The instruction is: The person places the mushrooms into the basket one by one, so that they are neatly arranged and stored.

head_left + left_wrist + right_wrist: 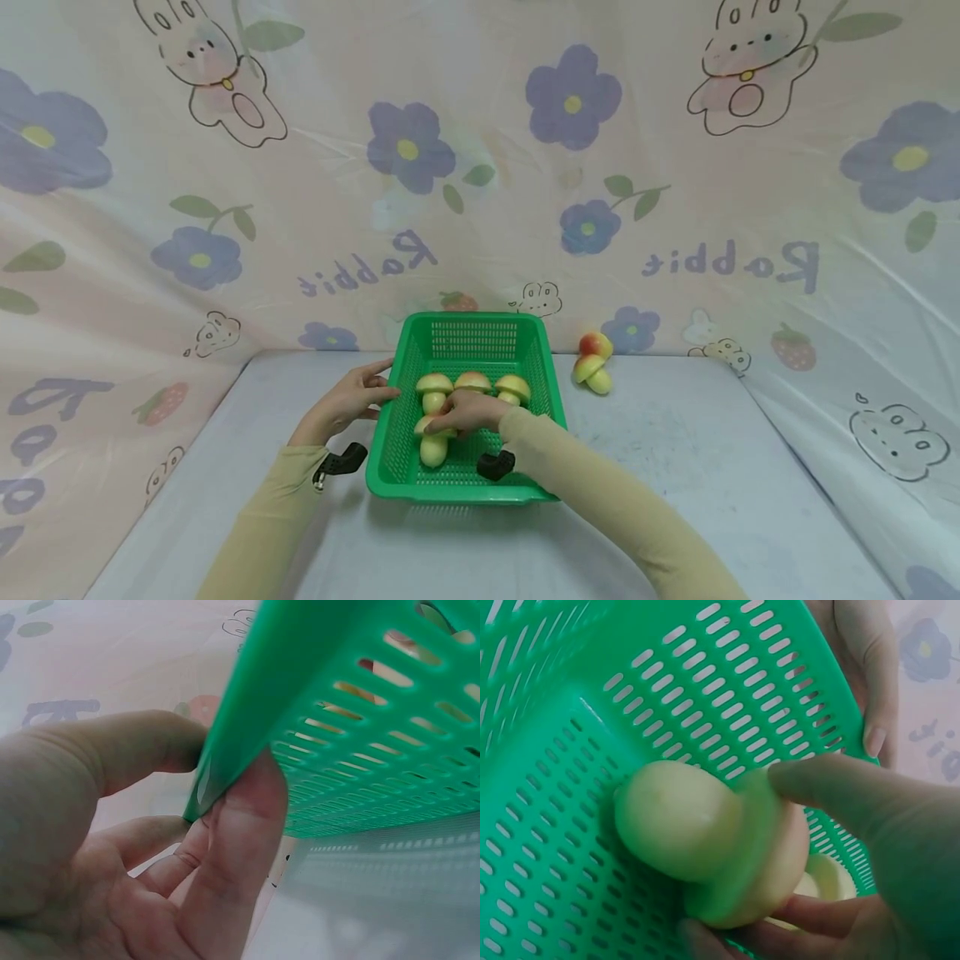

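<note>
A green plastic basket [465,493] with slotted walls stands on the white table. My left hand [348,406] pinches its left rim, thumb and fingers on either side of the edge [236,742] in the left wrist view. Inside the basket, my right hand [474,413] grips a toy mushroom [432,451] by its red-and-yellow cap. In the right wrist view the pale stem of this mushroom [675,817] points away from the palm, slightly blurred. Behind it in the basket are more mushrooms: one at left [434,383], one in the middle [472,382], one at right [513,387].
Right of the basket, on the table [660,467], lie another toy mushroom [597,377] and a red-and-yellow rounded piece [594,344] touching it. A patterned cloth [480,192] hangs behind the table and along its sides.
</note>
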The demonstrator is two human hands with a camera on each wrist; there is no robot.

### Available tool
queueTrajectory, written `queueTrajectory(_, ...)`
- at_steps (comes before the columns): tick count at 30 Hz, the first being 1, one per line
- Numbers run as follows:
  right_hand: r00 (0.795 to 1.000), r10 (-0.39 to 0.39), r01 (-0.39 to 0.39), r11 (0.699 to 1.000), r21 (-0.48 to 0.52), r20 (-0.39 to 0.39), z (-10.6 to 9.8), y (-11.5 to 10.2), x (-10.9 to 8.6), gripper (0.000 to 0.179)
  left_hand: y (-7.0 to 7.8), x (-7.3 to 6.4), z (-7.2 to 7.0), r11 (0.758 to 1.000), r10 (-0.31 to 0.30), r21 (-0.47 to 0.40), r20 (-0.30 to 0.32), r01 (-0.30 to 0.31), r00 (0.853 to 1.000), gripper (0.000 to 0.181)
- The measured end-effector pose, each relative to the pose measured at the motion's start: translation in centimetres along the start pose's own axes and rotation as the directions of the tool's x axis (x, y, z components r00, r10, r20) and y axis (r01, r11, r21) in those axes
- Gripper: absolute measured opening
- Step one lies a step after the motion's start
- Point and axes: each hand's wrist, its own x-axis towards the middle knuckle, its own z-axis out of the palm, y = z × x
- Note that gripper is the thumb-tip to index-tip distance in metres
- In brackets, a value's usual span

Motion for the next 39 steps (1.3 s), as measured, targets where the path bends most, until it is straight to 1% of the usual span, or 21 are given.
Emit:
queueTrajectory(5, 1.000, -0.005, 0.005, 1.000, -0.001, -0.001, 0.14, -0.18, -0.07, 0.034, -0.10, -0.05, 0.00, 1.000, -0.002, 0.003, -0.001, 0.002, 1.000, 0.072)
queueTrajectory(9, 1.000, -0.010, 0.010, 1.000, 0.005, -0.009, 0.24, -0.24, -0.10, 0.033, -0.23, -0.05, -0.04, 1.000, 0.008, 0.005, 0.009, -0.008, 1.000, 0.072)
queueTrajectory(21, 0.999, -0.013, 0.014, 1.000, 0.026, -0.042, 0.47, -0.06, -0.14, 0.035, -0.13, -0.08, 0.07, 1.000, -0.002, -0.009, 0.009, 0.002, 1.000, 0.073)
queueTrajectory(28, 0.999, -0.012, 0.014, 0.999, 0.032, -0.048, 0.41, 0.05, -0.07, 0.034, -0.02, -0.11, -0.03, 1.000, 0.015, 0.004, 0.023, -0.015, 1.000, 0.074)
queueTrajectory(36, 0.999, -0.020, 0.024, 0.996, 0.087, -0.048, 0.28, 0.21, 0.16, 0.033, 0.14, -0.25, 0.03, 1.000, 0.015, -0.003, 0.032, -0.015, 0.999, 0.074)
queueTrajectory(39, 0.999, -0.021, 0.026, 0.995, 0.097, -0.049, 0.26, 0.19, 0.13, 0.033, 0.02, -0.21, 0.05, 1.000, 0.008, 0.000, 0.021, -0.008, 1.000, 0.074)
